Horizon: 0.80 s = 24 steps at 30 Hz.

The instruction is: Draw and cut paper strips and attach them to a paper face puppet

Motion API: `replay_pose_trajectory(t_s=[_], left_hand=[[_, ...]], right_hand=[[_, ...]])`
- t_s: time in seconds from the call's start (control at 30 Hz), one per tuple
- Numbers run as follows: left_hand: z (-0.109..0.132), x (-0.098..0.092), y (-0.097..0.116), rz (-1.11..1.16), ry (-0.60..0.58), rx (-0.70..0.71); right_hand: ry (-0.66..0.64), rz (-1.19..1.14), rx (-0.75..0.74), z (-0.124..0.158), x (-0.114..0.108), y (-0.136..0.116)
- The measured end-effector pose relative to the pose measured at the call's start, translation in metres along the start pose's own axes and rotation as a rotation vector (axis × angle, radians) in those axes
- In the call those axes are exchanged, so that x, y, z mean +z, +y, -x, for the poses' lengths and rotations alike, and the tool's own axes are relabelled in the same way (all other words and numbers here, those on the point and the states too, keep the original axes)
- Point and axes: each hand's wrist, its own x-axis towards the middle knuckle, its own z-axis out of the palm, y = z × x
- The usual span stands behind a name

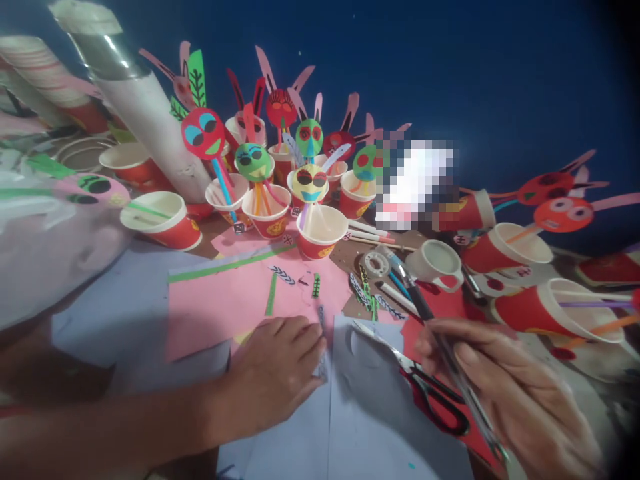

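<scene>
My left hand [283,370] rests on the sheets in the middle, fingers bent and close together. Under its fingertips is a narrow blue-grey paper strip [322,327] with dark marks, partly covered by the fingers. My right hand [520,393] grips a slim pen [425,308] with a dark section, slanting up and left over the table. Black-handled scissors [440,400] lie between the hands, blades partly apart, on blue-grey paper [370,427] and red paper. Beyond the left hand are pink paper [210,313] and small patterned cut pieces [317,285].
Several red-and-white paper cups [323,233] holding stick figures with round paper faces stand at the back. A tape roll [376,264], a white mug [435,263] and pens lie mid-right. A tall flask [150,127] and a plastic bag [55,247] are on the left.
</scene>
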Motion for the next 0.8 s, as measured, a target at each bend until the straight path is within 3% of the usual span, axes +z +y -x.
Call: replay_pose_trajectory(t_s=[0.1, 0.17, 0.33, 0.4, 0.53, 0.67, 0.8], left_hand=[[0.002, 0.003, -0.001, 0.014, -0.014, 0.026], [0.004, 0.004, -0.003, 0.027, -0.001, 0.04], [0.005, 0.002, -0.008, 0.067, 0.03, 0.046], [0.005, 0.0, -0.01, 0.08, 0.042, 0.048], [0.005, -0.002, -0.01, 0.1, 0.055, 0.041], [0.004, -0.001, -0.011, 0.105, 0.088, 0.034], [0.005, 0.003, -0.013, 0.147, 0.146, 0.05]], right_hand=[[-0.124, -0.285, -0.067, -0.002, 0.007, -0.008], [-0.136, -0.419, -0.112, -0.005, 0.013, -0.006], [-0.02, -0.54, -0.068, -0.001, 0.038, 0.014], [0.026, -0.487, -0.041, 0.005, 0.049, 0.023], [0.1, -0.349, -0.122, 0.009, 0.059, 0.034], [0.24, -0.214, -0.262, 0.009, 0.053, 0.041], [0.328, 0.028, -0.267, 0.018, 0.045, 0.051]])
